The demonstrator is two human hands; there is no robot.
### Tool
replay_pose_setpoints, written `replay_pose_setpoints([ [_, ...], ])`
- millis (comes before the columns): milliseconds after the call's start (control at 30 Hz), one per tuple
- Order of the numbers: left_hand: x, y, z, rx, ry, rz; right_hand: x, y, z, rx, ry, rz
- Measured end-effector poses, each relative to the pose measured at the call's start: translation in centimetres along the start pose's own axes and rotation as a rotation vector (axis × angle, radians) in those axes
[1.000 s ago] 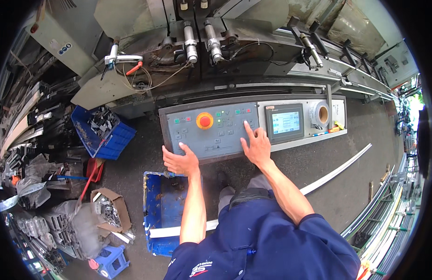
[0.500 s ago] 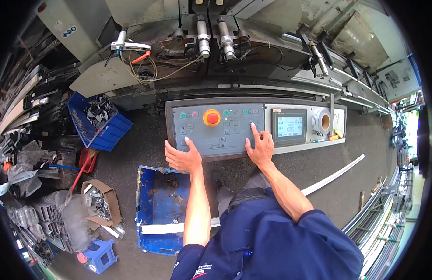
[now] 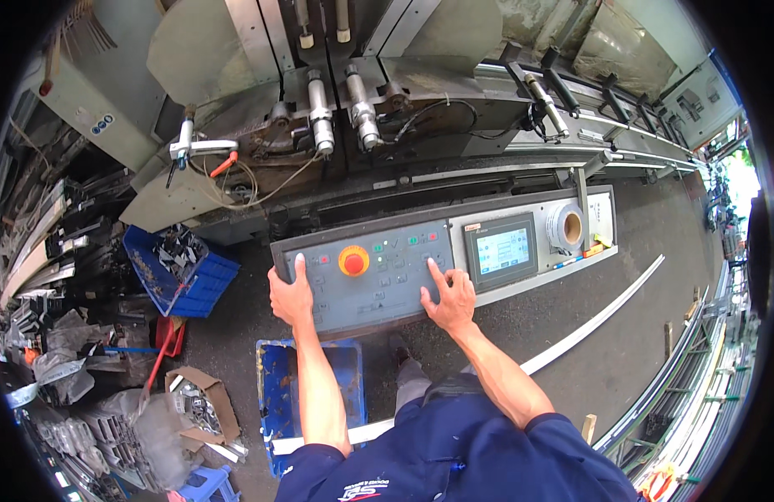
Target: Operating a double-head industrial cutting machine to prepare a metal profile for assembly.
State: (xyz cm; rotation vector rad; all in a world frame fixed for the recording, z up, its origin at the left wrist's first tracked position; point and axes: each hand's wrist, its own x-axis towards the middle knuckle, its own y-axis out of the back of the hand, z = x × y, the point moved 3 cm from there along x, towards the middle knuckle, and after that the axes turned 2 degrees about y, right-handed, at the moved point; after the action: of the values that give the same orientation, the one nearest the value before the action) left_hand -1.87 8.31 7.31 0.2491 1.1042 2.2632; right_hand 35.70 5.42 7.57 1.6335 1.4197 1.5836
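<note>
Where the grey control panel (image 3: 349, 308) sits left of the screen (image 3: 501, 248), left hand (image 3: 291, 299) rests at its edge, grip unclear; right hand (image 3: 450, 303), grasping nothing, extends its index to keys (image 3: 384, 282) best pressed squarely, singly.

A blue bin (image 3: 207, 293) holds apparently metal scraps (image 3: 178, 251).

We note a dark grey floor (image 3: 629, 356), speckled with fine debris near the left side. At upper right we see a stained, patchy wall (image 3: 527, 18). Bright daylight (image 3: 742, 177) enters at the far right. We record a green-barred rack (image 3: 676, 391) along the right side and a blue plastic stool (image 3: 209, 484) at lower left, partly cut off.
</note>
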Motion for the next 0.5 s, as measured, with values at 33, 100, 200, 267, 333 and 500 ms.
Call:
replay_pose_setpoints([
  [33, -0.2, -0.2, 0.5, 0.028, 0.006, -0.005, 0.0, 0.1, 0.3, 0.004, -0.008, -0.002],
  [100, -0.4, -0.2, 0.3, 0.056, -0.022, 0.039, 0.3, 0.5, 0.6, 0.037, -0.009, 0.0],
  [200, -0.9, -0.6, 1.2, 0.046, -0.034, 0.008, 0.0, 2.2, 2.1, 0.122, -0.068, -0.082],
  [267, -1.1, -1.5, 1.3, 0.067, -0.078, 0.01, -1.0, 4.6, 3.6, 0.335, -0.073, -0.164],
  [333, -2.1, -2.6, 2.0, 0.25, -0.092, 0.135, -3.9, 8.7, 4.8, 0.32, -0.08, -0.105],
  [500, -0.7, 0.7, -2.9, -0.024, -0.261, 0.032, -16.6, 15.7, 11.3, 0.479, -0.189, -0.185],
])
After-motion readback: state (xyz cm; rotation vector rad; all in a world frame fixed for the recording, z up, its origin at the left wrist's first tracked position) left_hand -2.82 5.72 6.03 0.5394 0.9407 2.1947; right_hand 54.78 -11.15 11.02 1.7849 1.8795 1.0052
